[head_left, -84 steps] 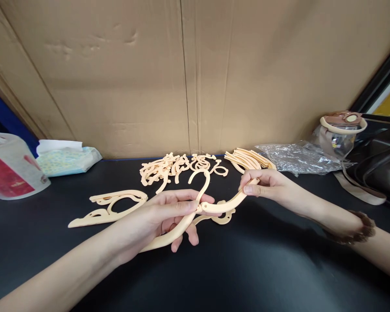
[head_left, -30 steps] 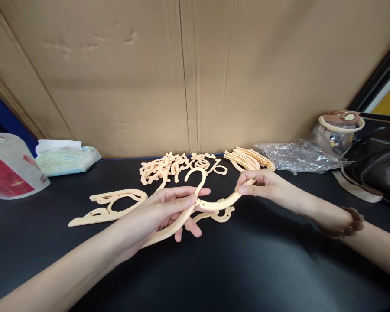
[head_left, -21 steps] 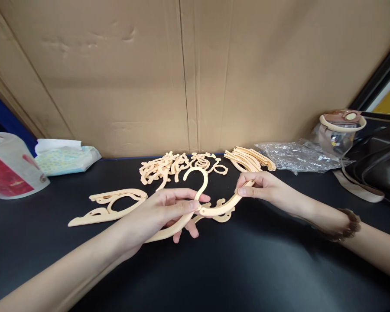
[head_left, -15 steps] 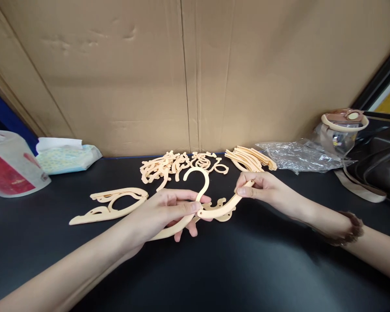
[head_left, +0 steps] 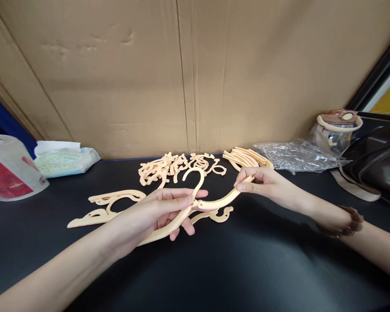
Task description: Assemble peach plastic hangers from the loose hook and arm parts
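Both hands hold one cream plastic hanger [head_left: 211, 203] just above the black table [head_left: 214, 268]. My left hand [head_left: 156, 212] is closed around its left arm, thumb pressed near the centre joint below the hook [head_left: 195, 175]. My right hand [head_left: 258, 183] pinches the tip of the hanger's right arm. The right arm is angled at the joint. A loose cream piece [head_left: 219, 214] lies on the table under the hanger.
A flat hanger [head_left: 107, 207] lies left of my hands. At the back are a pile of hook pieces [head_left: 175, 167], a stack of arm pieces [head_left: 247, 157], crumpled clear plastic [head_left: 295, 158], a bottle [head_left: 338, 130], a dark bag [head_left: 380, 164], tissues [head_left: 65, 160] and a cardboard wall [head_left: 188, 73].
The hanger's right arm dipped at the joint, then rose again as my right hand lifted slightly. My left hand kept its grip in about the same place.
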Available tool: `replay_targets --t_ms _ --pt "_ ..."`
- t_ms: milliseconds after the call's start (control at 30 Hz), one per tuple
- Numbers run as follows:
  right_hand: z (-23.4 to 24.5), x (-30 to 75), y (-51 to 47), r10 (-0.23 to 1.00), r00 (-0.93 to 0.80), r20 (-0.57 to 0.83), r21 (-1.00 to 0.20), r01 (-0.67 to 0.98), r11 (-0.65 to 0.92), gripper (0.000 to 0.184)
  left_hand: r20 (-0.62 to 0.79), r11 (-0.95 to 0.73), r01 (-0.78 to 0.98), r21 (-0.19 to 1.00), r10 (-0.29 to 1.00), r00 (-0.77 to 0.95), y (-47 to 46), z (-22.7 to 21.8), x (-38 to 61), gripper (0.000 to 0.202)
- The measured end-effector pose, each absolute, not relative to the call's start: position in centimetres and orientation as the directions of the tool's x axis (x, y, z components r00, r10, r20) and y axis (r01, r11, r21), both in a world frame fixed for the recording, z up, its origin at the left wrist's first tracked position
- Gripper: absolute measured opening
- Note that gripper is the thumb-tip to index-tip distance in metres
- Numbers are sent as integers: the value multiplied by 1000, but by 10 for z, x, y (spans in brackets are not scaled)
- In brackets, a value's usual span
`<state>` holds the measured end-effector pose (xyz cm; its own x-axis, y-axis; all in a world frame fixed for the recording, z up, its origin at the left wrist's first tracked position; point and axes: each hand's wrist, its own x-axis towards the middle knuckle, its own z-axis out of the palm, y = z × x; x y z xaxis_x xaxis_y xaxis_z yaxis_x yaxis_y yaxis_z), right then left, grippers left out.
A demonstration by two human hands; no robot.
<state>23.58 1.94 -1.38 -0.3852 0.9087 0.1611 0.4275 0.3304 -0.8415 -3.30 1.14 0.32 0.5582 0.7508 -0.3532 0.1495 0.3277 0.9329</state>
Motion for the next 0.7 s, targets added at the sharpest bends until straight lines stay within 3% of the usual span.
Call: replay_targets --t_ms 467,700 --pt "-22 235 20 919 -353 176 -886 350 304 33 -354 379 107 919 676 646 10 6 -32 27" --pt "-19 236 22 900 -420 115 -878 380 290 33 -302 381 -1 925 736 606 8 8 -33 26"
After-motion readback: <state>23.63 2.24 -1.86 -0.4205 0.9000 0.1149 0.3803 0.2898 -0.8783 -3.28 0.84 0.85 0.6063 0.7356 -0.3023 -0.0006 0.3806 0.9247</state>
